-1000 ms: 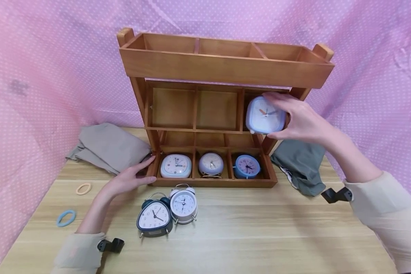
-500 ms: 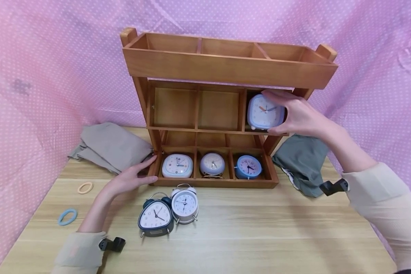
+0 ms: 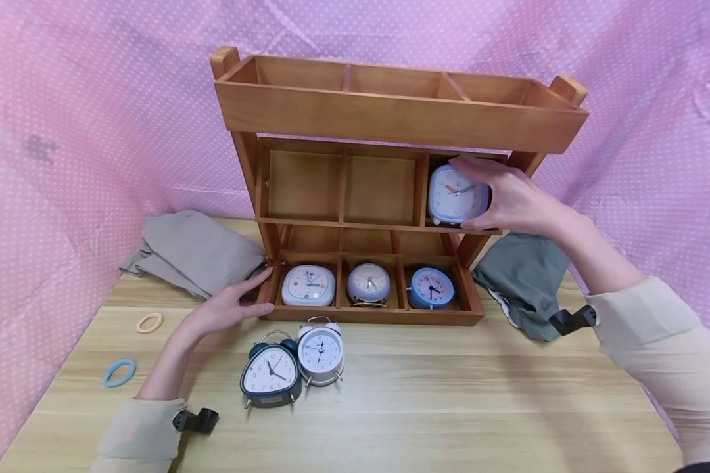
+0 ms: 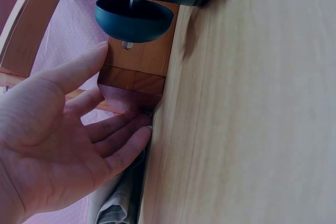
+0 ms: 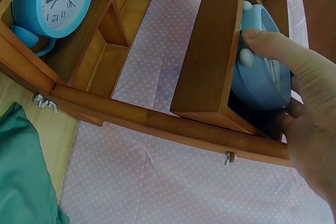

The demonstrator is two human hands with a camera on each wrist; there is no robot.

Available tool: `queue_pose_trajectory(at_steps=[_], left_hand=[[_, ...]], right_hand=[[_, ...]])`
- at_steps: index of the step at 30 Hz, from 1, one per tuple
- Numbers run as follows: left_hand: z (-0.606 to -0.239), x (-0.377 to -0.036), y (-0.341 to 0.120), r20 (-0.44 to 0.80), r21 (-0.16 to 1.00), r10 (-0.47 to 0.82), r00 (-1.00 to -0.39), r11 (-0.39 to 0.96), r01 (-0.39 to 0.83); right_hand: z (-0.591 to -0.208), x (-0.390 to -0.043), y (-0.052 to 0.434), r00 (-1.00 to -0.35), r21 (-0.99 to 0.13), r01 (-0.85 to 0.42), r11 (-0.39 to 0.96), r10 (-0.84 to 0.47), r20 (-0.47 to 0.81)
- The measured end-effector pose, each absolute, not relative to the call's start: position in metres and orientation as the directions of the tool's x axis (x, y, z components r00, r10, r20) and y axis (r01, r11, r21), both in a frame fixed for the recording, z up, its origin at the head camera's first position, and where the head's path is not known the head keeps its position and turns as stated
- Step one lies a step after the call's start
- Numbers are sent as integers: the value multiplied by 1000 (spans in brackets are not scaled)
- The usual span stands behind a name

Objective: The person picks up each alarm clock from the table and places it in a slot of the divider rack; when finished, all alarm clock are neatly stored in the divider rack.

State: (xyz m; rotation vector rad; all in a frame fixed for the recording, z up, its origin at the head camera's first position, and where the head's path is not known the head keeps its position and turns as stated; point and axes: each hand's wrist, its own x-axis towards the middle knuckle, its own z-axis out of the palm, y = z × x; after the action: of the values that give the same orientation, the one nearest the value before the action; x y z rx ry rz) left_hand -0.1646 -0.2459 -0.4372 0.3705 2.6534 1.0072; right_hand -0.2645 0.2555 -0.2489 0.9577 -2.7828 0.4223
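A pale purple-blue, rounded-square alarm clock [image 3: 458, 194] stands in the right compartment of the middle tier of a wooden shelf rack [image 3: 396, 121]. My right hand [image 3: 511, 197] grips this clock at its right side; in the right wrist view the thumb lies on the clock [image 5: 257, 77] near its small round feet, and the other fingers are partly hidden behind it. With thumb and fingers on either side, my left hand [image 3: 221, 312] holds the lower left corner of the rack [image 4: 131, 80]. Close by on the table are a dark triangular alarm clock [image 3: 271, 378] and a white twin-bell alarm clock [image 3: 321, 355].
The rack's bottom tier holds a white clock [image 3: 309, 286], a lilac clock [image 3: 368, 284] and a blue clock [image 3: 430, 288]. Grey cloth [image 3: 195, 253] lies left, dark green cloth [image 3: 523, 279] right. A beige ring [image 3: 150, 322] and a blue ring [image 3: 118, 372] lie at left.
My right hand has moved the purple-blue clock back and slightly up into the middle tier's right compartment, where it now stands straighter. My left hand has kept its place at the rack's corner.
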Motion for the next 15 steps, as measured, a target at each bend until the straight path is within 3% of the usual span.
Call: queue_pose_trajectory(at_steps=[15], left_hand=[[-438, -165, -245, -163, 669, 333, -929, 729, 144]], right_hand=[[-248, -267, 255, -779, -192, -625, 757, -588, 218]])
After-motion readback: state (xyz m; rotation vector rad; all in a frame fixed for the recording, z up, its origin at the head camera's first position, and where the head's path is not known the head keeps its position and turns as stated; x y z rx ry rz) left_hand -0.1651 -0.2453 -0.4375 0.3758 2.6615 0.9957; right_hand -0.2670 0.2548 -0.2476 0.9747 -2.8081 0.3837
